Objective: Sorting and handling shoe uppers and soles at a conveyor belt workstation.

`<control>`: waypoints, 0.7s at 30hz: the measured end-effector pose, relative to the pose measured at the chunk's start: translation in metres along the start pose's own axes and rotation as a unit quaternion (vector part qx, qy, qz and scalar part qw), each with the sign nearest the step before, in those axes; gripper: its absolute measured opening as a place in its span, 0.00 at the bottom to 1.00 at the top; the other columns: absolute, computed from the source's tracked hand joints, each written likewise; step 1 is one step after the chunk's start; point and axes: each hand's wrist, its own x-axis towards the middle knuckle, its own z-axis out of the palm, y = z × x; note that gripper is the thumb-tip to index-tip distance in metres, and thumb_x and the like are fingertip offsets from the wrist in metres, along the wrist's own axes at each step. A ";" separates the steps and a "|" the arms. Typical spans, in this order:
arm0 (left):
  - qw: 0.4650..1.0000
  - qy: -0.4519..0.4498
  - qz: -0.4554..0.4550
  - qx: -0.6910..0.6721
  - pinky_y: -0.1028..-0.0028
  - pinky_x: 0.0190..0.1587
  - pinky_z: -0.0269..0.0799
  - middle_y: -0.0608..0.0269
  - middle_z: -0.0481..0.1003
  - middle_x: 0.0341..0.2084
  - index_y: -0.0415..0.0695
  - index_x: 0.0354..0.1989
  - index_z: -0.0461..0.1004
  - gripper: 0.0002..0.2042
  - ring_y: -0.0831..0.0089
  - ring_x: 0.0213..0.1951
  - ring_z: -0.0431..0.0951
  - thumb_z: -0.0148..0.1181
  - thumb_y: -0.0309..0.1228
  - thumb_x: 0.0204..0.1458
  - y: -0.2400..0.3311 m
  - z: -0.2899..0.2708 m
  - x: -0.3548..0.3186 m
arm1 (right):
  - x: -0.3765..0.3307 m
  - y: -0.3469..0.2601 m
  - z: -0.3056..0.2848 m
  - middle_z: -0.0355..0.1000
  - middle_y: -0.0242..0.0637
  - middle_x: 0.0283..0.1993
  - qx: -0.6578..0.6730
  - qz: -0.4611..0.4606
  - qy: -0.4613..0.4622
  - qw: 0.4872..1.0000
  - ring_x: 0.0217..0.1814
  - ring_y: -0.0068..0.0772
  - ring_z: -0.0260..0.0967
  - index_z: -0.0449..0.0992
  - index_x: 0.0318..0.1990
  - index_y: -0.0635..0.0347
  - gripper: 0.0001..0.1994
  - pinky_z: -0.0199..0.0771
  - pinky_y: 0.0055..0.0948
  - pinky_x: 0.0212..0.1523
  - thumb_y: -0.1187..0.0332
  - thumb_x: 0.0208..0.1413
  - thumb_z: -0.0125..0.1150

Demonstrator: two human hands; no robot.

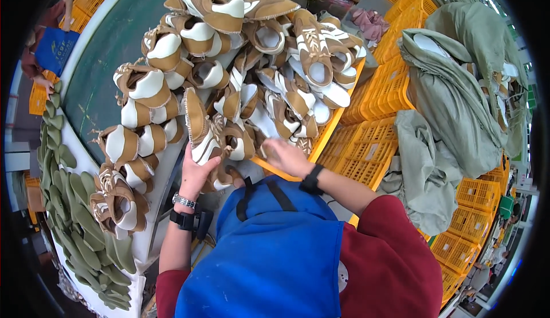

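Head view: we look down on the person's two bare hands over a heap of shoes. The left hand (197,172) is closed around a brown-and-white low shoe with a pale frayed edge (196,115), thumb on its near side; we find this shoe raised toe-up in front of the wearer, at the near left side of the heap. The right hand (285,155) is blurred over the near edge of a yellow plastic crate (338,120); we cannot tell whether its fingers are spread or pinching anything. Similar brown-and-white lace-up shoes (312,46) fill the crate, and others stand in rows to its left, beside a dark green tabletop (91,83) with a white border.

Of markings, we note a round white emblem (343,277) on the wearer's dark red garment (395,255), beside the plain blue apron (263,261), and small yellowish printing on a co-worker's blue apron (55,50) at upper left. Flat olive-green shoe-shaped pieces (86,243) overlap along the left border. At right, we see stacked yellow perforated crates (366,146) and grey-green cloth covers (452,112), with shoes partly showing beneath.
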 end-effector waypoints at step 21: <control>0.984 -0.159 0.017 -0.083 0.75 0.50 0.63 0.61 0.68 0.45 0.37 0.53 0.59 0.26 0.75 0.46 0.67 0.60 0.30 0.46 0.045 0.044 0.034 | 0.051 0.053 -0.118 0.69 0.35 0.41 0.706 0.037 0.181 0.683 0.43 0.26 0.67 0.64 0.47 0.59 0.15 0.67 0.30 0.46 0.65 0.54 0.52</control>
